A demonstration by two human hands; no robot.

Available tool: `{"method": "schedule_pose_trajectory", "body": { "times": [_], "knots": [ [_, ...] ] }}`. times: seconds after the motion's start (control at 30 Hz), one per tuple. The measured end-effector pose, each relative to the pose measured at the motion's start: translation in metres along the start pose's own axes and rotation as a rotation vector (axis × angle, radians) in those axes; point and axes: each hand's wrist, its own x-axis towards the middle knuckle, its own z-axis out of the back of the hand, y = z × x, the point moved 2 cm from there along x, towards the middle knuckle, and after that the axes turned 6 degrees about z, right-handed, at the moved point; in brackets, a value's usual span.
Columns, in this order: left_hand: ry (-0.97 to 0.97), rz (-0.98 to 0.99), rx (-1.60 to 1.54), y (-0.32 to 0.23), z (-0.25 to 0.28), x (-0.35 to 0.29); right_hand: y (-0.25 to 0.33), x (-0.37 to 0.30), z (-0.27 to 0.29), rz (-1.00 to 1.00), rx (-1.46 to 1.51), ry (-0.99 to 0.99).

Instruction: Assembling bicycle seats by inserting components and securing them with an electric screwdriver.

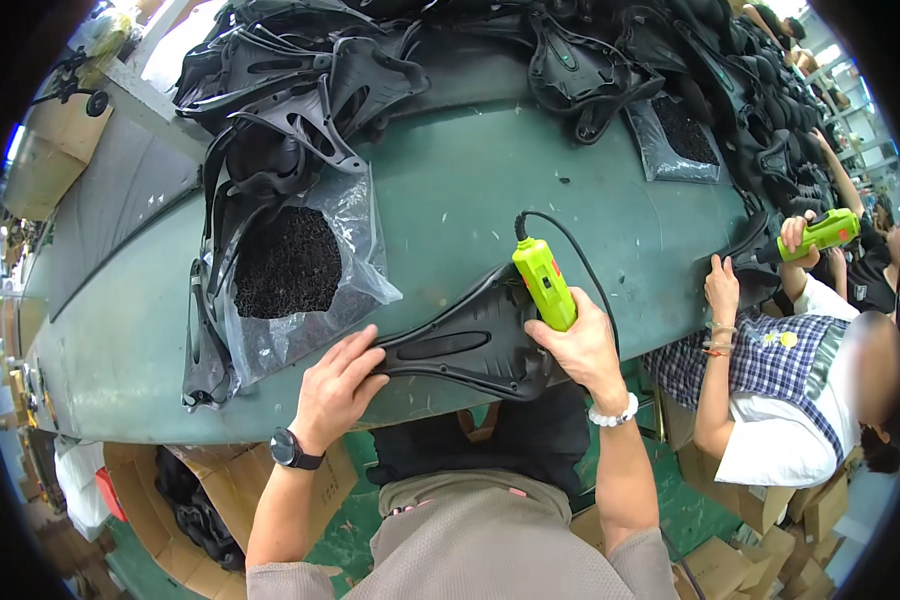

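A black plastic shell [450, 352], shaped like a bicycle saddle with a long slot, lies near the table's front edge. My left hand [340, 388] is at its narrow left end, fingers and thumb against it. My right hand [588, 345] is wrapped round a lime-green electric screwdriver [544, 283], held over the shell's wide right end. A black cord leaves the top of the tool and loops to the right. The tool's tip is hidden behind my hand.
Beside the shell lies a plastic bag of small black pieces [288, 262]; another bag [682, 135] is farther right. Black shells [320, 95] pile along the far side. A co-worker [770, 385] at right holds a similar green tool [832, 232]. Cardboard boxes [235, 505] stand below.
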Motion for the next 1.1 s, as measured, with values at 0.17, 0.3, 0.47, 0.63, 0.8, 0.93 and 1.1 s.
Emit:
{"method": "schedule_pose_trajectory", "body": {
  "times": [0.17, 0.3, 0.47, 0.63, 0.8, 0.93, 1.1],
  "knots": [
    [-0.026, 0.201, -0.232, 0.005, 0.000, -0.012, -0.022, 0.001, -0.004, -0.054, 0.153, 0.041],
    [-0.002, 0.280, -0.420, 0.013, -0.001, -0.017, -0.016, 0.002, -0.002, -0.084, 0.148, 0.058],
    [0.122, 0.332, -0.421, 0.005, -0.001, -0.013, -0.029, -0.003, 0.002, -0.041, 0.191, 0.022],
    [0.035, 0.201, -0.440, -0.012, -0.031, -0.006, -0.003, -0.041, 0.061, 0.076, 0.626, -0.080],
    [0.103, 0.229, -0.516, -0.032, -0.055, 0.016, 0.042, -0.069, 0.062, 0.586, 1.161, 0.000],
    [0.087, 0.190, -0.550, -0.026, -0.060, 0.015, 0.087, -0.077, 0.003, 0.953, 1.128, 0.045],
    [0.057, 0.179, -0.615, -0.024, -0.063, 0.015, 0.094, -0.060, -0.048, 1.109, 1.098, 0.026]
  ]
}}
